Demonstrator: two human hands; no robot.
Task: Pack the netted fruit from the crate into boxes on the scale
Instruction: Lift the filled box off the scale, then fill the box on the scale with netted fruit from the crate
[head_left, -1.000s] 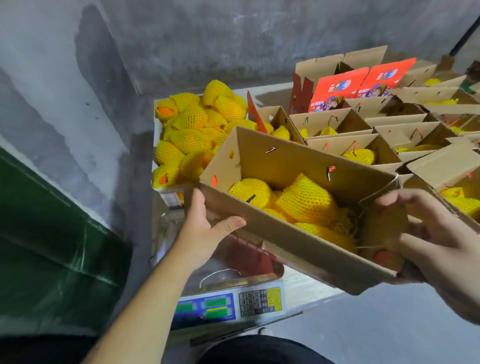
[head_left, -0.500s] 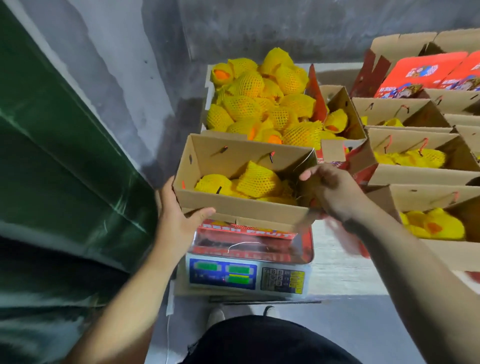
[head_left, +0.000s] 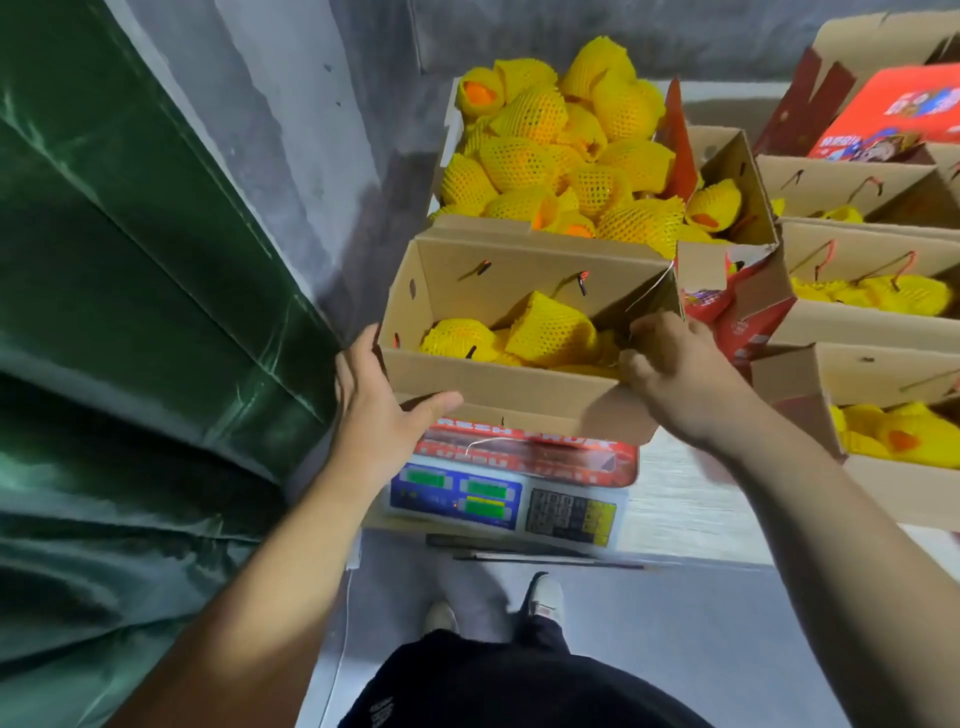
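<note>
White table (head_left: 691, 514): pale, wood-grained top, front edge facing the person. On it: 1 digital scale (head_left: 504, 501) at the front left corner; 1 crate (head_left: 451, 150) of netted fruit behind the scale; several open cardboard boxes (head_left: 872, 332) in rows along the right side.

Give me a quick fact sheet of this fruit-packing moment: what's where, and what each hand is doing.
Box in hand: open cardboard box, some netted fruit inside
Under it: scale
Left hand: holds the box's left near corner
Right hand: grips the box's right end
Supply: crate heaped with netted fruit, behind the box
Right side: more packed boxes
</note>
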